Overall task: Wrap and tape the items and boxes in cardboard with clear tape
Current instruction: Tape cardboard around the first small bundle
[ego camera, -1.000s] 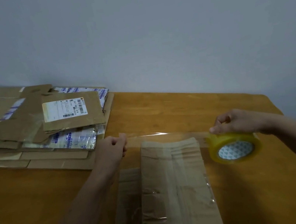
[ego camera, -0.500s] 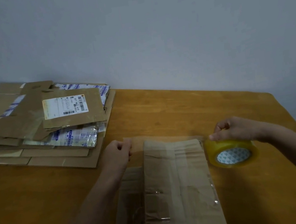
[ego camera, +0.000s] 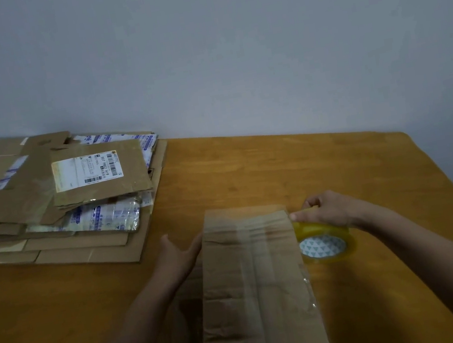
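Observation:
A long cardboard-wrapped parcel (ego camera: 254, 279) lies lengthwise on the wooden table (ego camera: 249, 173), with shiny clear tape across its far end and along its right side. My left hand (ego camera: 177, 253) rests against the parcel's left side near the far end, fingers fairly straight. My right hand (ego camera: 326, 211) grips the yellow-tinted roll of clear tape (ego camera: 323, 240) from above, tight against the parcel's far right corner. The roll's core has a white and grey triangle print.
A stack of flattened cardboard boxes (ego camera: 55, 204) with a shipping label and printed tape lies at the table's far left. A grey wall stands behind. The table's right edge runs diagonally at the far right.
The stretched tape has come down onto the parcel's far end. My left hand let go of the tape end and now lies against the parcel's side. The roll moved in to the parcel's corner.

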